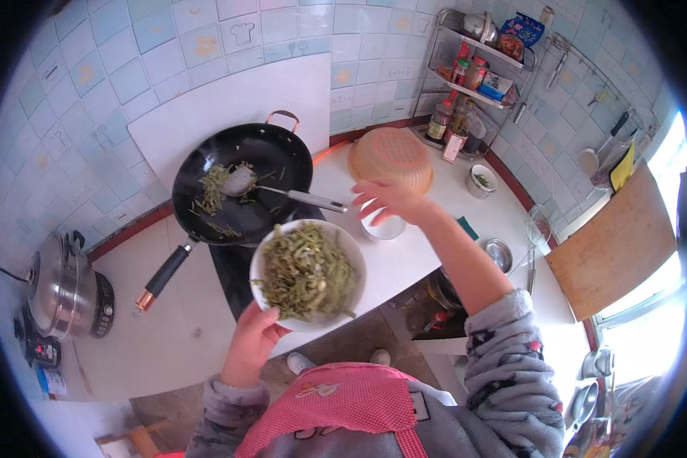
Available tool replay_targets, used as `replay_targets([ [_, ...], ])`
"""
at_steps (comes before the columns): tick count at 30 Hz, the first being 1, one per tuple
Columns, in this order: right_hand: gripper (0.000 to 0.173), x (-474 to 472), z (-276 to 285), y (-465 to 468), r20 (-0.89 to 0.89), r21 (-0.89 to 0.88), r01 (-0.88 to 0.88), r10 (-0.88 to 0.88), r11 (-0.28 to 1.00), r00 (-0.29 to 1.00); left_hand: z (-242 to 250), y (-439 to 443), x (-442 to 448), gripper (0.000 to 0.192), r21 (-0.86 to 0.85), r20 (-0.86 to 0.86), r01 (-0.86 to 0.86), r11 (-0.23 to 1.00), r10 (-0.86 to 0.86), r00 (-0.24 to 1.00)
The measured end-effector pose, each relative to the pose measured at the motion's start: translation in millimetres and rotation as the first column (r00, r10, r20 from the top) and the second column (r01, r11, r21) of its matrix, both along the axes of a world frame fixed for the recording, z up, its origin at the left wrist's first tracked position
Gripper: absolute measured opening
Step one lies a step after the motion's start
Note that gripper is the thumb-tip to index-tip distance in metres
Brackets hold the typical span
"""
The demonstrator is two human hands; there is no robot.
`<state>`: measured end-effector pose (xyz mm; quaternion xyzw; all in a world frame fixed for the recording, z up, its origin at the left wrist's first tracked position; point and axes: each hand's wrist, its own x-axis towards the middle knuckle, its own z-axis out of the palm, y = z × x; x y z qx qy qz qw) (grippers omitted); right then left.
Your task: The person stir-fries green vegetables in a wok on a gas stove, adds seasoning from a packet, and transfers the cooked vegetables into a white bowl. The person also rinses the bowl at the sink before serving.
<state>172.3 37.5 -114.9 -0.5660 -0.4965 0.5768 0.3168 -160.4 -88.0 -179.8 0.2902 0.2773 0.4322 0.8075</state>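
Note:
My left hand (256, 338) grips the rim of a white bowl (357, 252) heaped with cooked green beans (306, 272). The bowl is held up in front of the counter, near the wok. My right hand (386, 203) is empty, its fingers spread above a small white bowl (385, 228) on the counter. Whether the fingers touch that bowl I cannot tell. A black wok (275, 154) stands on the stove with some green beans (209, 192) left in it. A metal ladle (240, 181) rests inside, its handle (319, 200) reaching over the wok's edge towards my right hand.
An upturned orange plastic basket (392, 154) sits near the wall. Behind it is a metal rack (486, 97) with bottles and packets. A steel electric pot (63, 286) stands at the left. At the right are a small cup (481, 182), a wire strainer (538, 226) and a wooden board (615, 246).

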Motion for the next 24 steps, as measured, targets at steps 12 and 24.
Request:
replay_targets([
  [12, 0.031, 216, -119, -237, -0.332, -0.159, 0.49, -0.514, 0.857, 0.791, -147, -28, 221, 0.04, -0.241, 0.041, 0.251, 0.937, -0.249, 0.968],
  [24, 0.027, 217, -177, -387, -0.376, -0.428, 0.61, -0.746, 0.666, 0.55, -236, 18, 379, 0.038, -0.275, -0.02, 0.093, 0.957, -0.103, 0.995],
])
